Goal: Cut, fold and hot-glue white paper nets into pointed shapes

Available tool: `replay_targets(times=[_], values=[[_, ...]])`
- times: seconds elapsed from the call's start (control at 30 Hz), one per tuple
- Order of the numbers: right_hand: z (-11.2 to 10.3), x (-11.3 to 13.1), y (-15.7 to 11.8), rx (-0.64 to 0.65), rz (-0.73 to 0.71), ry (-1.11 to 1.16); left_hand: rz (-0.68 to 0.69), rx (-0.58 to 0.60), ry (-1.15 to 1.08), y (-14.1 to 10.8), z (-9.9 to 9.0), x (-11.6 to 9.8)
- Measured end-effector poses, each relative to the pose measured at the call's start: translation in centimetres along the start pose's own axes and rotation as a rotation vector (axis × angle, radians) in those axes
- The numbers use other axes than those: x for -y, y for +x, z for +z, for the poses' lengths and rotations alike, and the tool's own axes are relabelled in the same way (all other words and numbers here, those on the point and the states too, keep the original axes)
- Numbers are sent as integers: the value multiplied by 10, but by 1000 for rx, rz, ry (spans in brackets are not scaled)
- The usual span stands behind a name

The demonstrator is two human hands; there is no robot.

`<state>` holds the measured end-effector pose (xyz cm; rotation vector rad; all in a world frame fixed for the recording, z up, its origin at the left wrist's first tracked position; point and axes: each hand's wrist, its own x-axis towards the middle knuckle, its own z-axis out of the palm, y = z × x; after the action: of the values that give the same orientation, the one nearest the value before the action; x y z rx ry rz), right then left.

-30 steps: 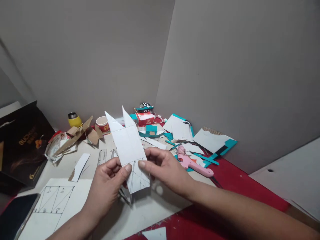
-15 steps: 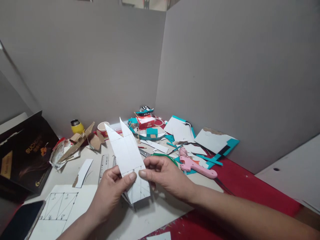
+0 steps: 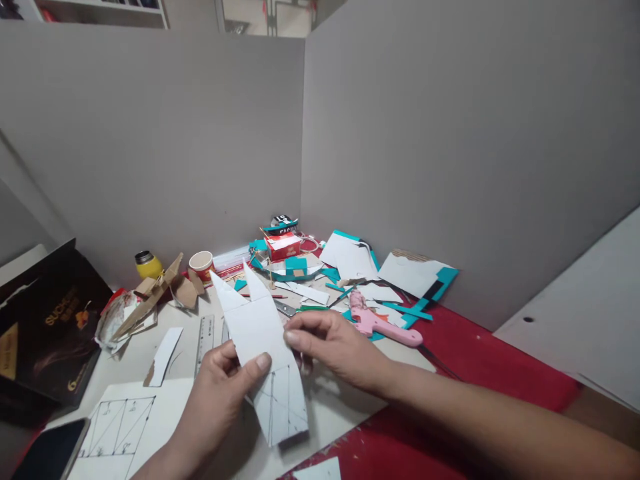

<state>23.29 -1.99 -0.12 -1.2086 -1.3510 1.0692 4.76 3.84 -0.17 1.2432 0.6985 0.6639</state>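
Observation:
A long piece of white cardboard (image 3: 254, 333) is held up in front of me, with two pointed tips at its top and ruled lines drawn on its lower part. My left hand (image 3: 220, 390) grips its left edge, thumb on the face and fingers behind. On the right edge, my right hand (image 3: 333, 343) pinches the card between thumb and fingers; some fingertips are hidden behind it. Just beyond the hands are a steel ruler (image 3: 205, 340) and green-handled scissors (image 3: 313, 308), partly covered.
A pink glue gun (image 3: 395, 330) lies to the right among white and teal scraps. At left are a paper with a line drawing (image 3: 120, 423), a phone (image 3: 50, 453) and a black box (image 3: 50, 327). Behind stand a paper cup (image 3: 201, 265) and a yellow bottle (image 3: 149, 265).
The lower part of the card has swung down and lies straighter with the rest. My right thumb has come off the lined face to the right edge. The camera view has shifted slightly.

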Motion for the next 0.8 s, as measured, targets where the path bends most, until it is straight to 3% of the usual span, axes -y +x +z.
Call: replay_targets(times=[0.13, 0.23, 0.43, 0.67, 0.8], values=[[-33, -14, -6, -105, -99, -808, 11, -136, -3, 9, -10, 3], [-52, -31, -11, -51, 19, -1174, 25, -161, 15, 15, -17, 7], [-52, -37, -5, 91, 158, -1323, 54, -170, 53, 19, -21, 6], [-52, -40, 19, 107, 278, -1349, 86, -208, 11, 18, -24, -2], [-54, -42, 23, 88, 277, -1368, 128, -261, -44, 17, -25, -9]])
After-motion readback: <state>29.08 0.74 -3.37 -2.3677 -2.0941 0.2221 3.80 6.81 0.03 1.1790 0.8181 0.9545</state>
